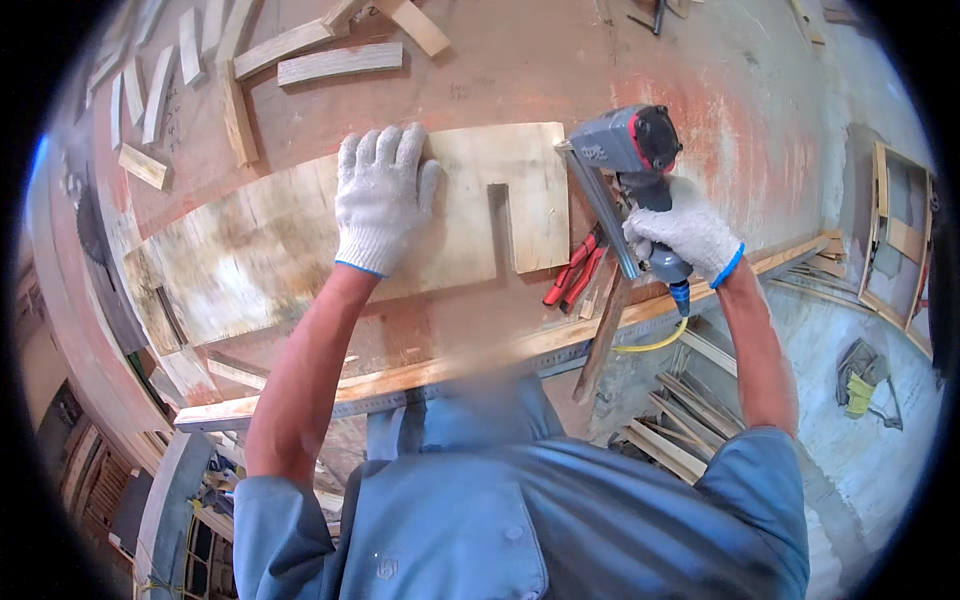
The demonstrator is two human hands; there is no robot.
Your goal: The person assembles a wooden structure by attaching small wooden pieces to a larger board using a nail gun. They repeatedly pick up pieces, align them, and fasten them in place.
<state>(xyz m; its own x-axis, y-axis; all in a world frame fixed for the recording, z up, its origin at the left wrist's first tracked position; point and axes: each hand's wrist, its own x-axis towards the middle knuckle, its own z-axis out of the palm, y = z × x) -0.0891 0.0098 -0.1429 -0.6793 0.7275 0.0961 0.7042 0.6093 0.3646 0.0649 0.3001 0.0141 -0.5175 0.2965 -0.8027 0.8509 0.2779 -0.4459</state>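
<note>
My left hand (384, 190), in a white knit glove, lies flat on a long pale wooden board (275, 240), fingers stretched out side by side. A narrow notch is cut into the board near its right end, and a slot shows at its left end. My right hand (690, 228), gloved likewise, is wrapped round the handle of a grey and black pneumatic nail gun (615, 145). The gun's nose is at the board's upper right corner; whether it touches cannot be told. A yellow air hose (655, 343) runs from the handle's blue fitting. Red-handled pliers (575, 272) lie under the gun's magazine.
Several short wood strips (340, 64) are scattered over the far left of the worktable (480, 80). A long wooden rail (400, 378) runs along its near edge. Wood lengths (675, 425) lie on the floor at right, near a wooden frame (897, 245) and a dark bag-like thing (862, 378).
</note>
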